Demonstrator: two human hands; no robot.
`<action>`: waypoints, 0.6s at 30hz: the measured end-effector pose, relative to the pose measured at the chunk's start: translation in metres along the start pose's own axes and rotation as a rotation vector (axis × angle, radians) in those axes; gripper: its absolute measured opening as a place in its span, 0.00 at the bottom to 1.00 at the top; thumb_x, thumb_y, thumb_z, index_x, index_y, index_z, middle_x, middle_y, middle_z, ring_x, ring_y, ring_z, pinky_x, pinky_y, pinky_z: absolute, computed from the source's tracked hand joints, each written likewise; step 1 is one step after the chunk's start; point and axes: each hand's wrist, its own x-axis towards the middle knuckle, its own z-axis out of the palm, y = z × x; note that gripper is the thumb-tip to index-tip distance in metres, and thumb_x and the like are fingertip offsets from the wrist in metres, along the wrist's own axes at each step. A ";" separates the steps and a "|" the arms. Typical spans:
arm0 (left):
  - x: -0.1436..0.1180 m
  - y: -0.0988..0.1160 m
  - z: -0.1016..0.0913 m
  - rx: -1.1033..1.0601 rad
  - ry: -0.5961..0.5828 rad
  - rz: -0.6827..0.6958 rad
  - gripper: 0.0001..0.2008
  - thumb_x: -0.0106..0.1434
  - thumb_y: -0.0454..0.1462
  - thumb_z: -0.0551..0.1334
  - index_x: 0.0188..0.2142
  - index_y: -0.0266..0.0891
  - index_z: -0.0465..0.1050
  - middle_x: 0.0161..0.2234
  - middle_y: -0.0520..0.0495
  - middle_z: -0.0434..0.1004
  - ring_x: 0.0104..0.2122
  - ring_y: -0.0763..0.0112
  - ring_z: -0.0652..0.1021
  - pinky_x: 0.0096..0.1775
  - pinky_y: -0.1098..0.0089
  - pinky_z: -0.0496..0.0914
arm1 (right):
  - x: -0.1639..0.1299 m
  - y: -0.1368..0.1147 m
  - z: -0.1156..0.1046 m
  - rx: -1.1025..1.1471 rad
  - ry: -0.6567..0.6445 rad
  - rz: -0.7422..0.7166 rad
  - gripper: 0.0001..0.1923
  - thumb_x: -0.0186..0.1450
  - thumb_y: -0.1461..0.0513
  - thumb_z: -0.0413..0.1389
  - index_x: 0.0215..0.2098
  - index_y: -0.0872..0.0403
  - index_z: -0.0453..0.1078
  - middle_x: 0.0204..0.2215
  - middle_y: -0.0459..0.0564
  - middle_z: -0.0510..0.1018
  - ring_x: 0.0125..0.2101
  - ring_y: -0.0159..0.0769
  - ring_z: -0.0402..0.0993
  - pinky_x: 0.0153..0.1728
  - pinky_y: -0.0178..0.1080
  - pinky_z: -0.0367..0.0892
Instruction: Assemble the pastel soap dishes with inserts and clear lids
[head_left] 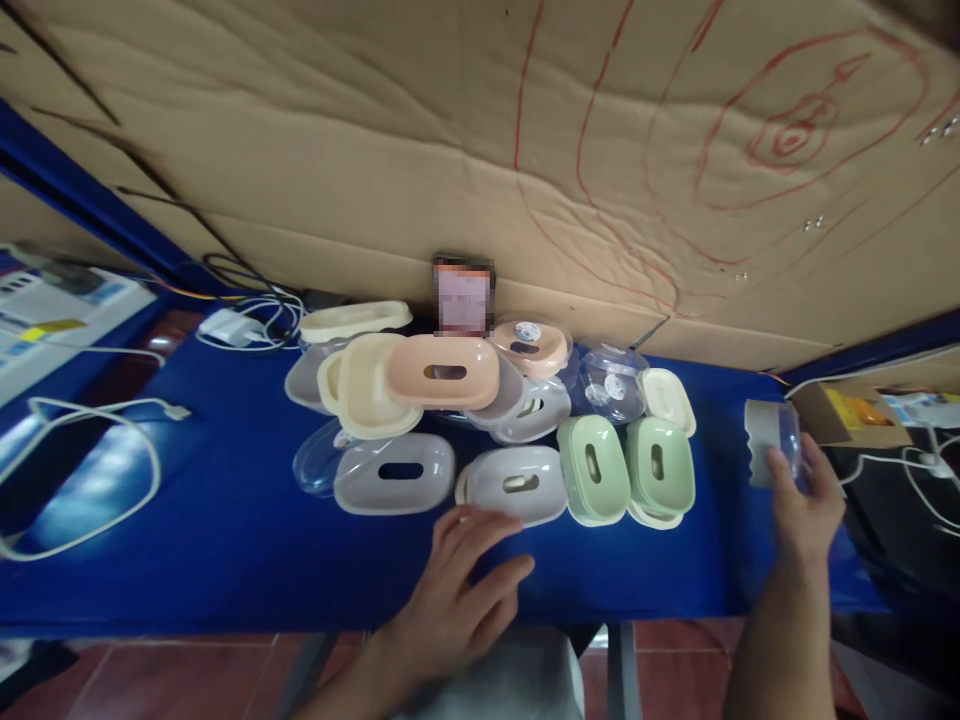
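Note:
My left hand [474,585] is over the front of the blue table, fingers apart and holding nothing. Its fingertips are just in front of a grey oval dish [487,492] with a slot, which looks like a soap dish. At the right, my right hand [811,500] grips a grey and clear plastic piece [763,440] with a wavy edge. Similar slotted dishes lie between the hands: a grey one [356,490], a green one [581,440] and another green one [679,450]. Behind them, a peach dish [480,385] overlaps a cream one [367,390].
Clear lids [611,385] lie near a small cream tray [670,402]. A phone-like screen [463,297] leans on the cardboard wall [337,150]. White cables [154,470] and a charger [231,327] are at the left. An open cardboard box [821,420] stands beyond my right hand.

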 end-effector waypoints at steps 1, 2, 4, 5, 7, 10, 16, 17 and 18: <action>0.004 0.008 0.000 -0.092 -0.014 -0.045 0.18 0.68 0.26 0.62 0.53 0.45 0.75 0.57 0.42 0.79 0.57 0.60 0.79 0.60 0.56 0.74 | -0.008 -0.021 -0.003 0.052 0.054 0.046 0.37 0.75 0.44 0.44 0.80 0.39 0.46 0.67 0.68 0.71 0.60 0.76 0.75 0.48 0.73 0.72; 0.010 0.016 0.001 -0.198 -0.033 -0.104 0.21 0.69 0.28 0.63 0.59 0.45 0.72 0.60 0.40 0.77 0.59 0.59 0.79 0.58 0.57 0.77 | -0.017 -0.045 -0.006 0.175 0.119 0.135 0.34 0.75 0.44 0.48 0.77 0.37 0.55 0.67 0.64 0.73 0.61 0.72 0.76 0.52 0.70 0.73; 0.026 0.030 0.007 -0.410 -0.080 -0.227 0.36 0.69 0.34 0.67 0.72 0.44 0.56 0.69 0.32 0.67 0.63 0.53 0.78 0.56 0.56 0.81 | -0.034 -0.103 -0.017 0.383 0.141 0.205 0.33 0.73 0.44 0.53 0.74 0.37 0.63 0.66 0.60 0.75 0.62 0.71 0.74 0.57 0.70 0.73; 0.036 0.035 0.011 -0.498 -0.106 -0.272 0.48 0.67 0.37 0.71 0.77 0.43 0.44 0.74 0.28 0.59 0.64 0.50 0.77 0.56 0.55 0.81 | -0.041 -0.133 -0.023 0.448 0.082 0.155 0.33 0.72 0.43 0.56 0.73 0.37 0.65 0.66 0.58 0.75 0.63 0.71 0.74 0.58 0.70 0.73; 0.052 0.041 0.019 -0.627 -0.146 -0.318 0.69 0.60 0.38 0.79 0.78 0.44 0.24 0.76 0.23 0.50 0.66 0.46 0.76 0.57 0.52 0.81 | -0.054 -0.189 -0.033 0.585 -0.149 -0.070 0.36 0.68 0.40 0.61 0.71 0.37 0.68 0.69 0.56 0.71 0.67 0.71 0.69 0.60 0.71 0.72; 0.064 0.040 0.024 -0.643 -0.130 -0.347 0.76 0.52 0.35 0.84 0.76 0.49 0.21 0.73 0.25 0.60 0.67 0.44 0.75 0.60 0.49 0.79 | -0.060 -0.243 -0.041 0.704 -0.354 -0.282 0.38 0.67 0.36 0.60 0.72 0.35 0.67 0.71 0.54 0.69 0.68 0.67 0.69 0.59 0.69 0.74; 0.037 0.029 0.005 -0.522 0.016 -0.480 0.59 0.61 0.38 0.77 0.76 0.50 0.34 0.68 0.32 0.67 0.60 0.50 0.80 0.54 0.54 0.82 | -0.016 -0.237 -0.013 0.668 -0.347 -0.335 0.36 0.71 0.36 0.56 0.72 0.38 0.67 0.69 0.55 0.73 0.68 0.59 0.69 0.64 0.60 0.72; 0.030 0.027 0.001 -0.527 0.021 -0.497 0.58 0.63 0.39 0.75 0.76 0.50 0.33 0.67 0.33 0.68 0.59 0.51 0.81 0.54 0.54 0.83 | -0.004 -0.229 -0.004 0.583 -0.286 -0.336 0.34 0.72 0.39 0.59 0.72 0.39 0.67 0.68 0.55 0.73 0.69 0.58 0.69 0.66 0.60 0.69; 0.024 0.026 -0.003 -0.527 0.020 -0.509 0.58 0.64 0.40 0.75 0.76 0.50 0.32 0.66 0.33 0.69 0.58 0.51 0.81 0.54 0.53 0.82 | 0.008 -0.221 0.006 0.486 -0.237 -0.345 0.33 0.71 0.41 0.61 0.71 0.39 0.69 0.68 0.56 0.73 0.69 0.57 0.68 0.67 0.60 0.67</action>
